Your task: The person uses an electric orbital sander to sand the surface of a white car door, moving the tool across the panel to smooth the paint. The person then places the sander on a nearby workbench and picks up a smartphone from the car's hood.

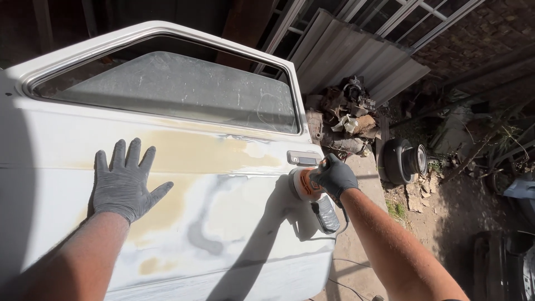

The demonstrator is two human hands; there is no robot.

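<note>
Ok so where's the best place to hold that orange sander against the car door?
Probably over the rounded top of the orange sander, palm coming from the side facing away from the door, as the right hand does now. Its pad lies flat on the panel below the door handle, so only the domed back is free.

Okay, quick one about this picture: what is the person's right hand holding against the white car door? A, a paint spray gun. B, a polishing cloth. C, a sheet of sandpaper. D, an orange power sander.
D: the gloved right hand closes over an orange power sander pressed to the car door just below the door handle, while the left hand lies flat on the panel.
</note>
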